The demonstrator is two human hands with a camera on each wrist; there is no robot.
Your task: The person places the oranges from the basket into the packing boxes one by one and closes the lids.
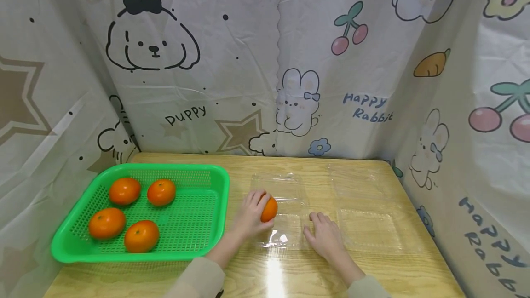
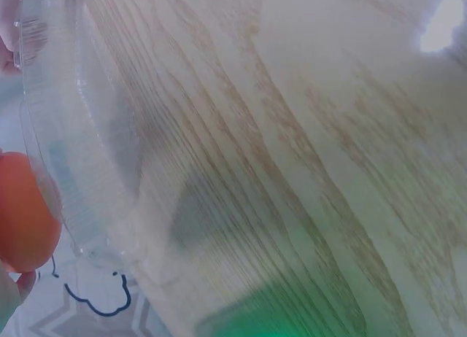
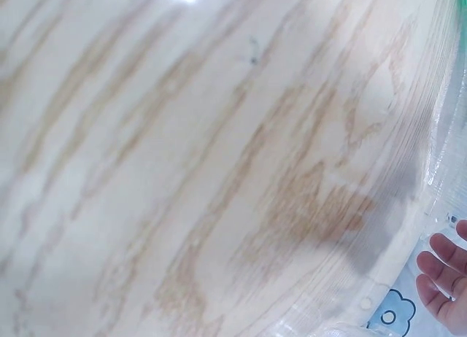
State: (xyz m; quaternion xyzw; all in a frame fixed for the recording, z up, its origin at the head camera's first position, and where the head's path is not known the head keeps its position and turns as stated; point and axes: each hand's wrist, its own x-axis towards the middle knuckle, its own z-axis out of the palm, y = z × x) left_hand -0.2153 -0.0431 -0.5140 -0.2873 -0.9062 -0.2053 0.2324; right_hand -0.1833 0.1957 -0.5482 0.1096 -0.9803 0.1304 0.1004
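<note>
My left hand (image 1: pixel 250 215) grips an orange mandarin (image 1: pixel 270 209) over a clear plastic clamshell box (image 1: pixel 290 233) that lies opened on the table. In the left wrist view the mandarin (image 2: pixel 28 213) shows at the left edge, overlapping the clear box (image 2: pixel 95 133). My right hand (image 1: pixel 325 236) is beside that box's right edge, fingers loosely bent and holding nothing. Its fingers (image 3: pixel 432 268) show at the lower right of the right wrist view. Several more mandarins (image 1: pixel 142 236) sit in a green plastic basket (image 1: pixel 227 197) on the left.
A second clear clamshell box (image 1: pixel 368 229) lies opened on the wooden table (image 1: pixel 314 279), to the right of my right hand. Cloth curtains (image 1: pixel 236 59) with cartoon prints rise at the back and both sides.
</note>
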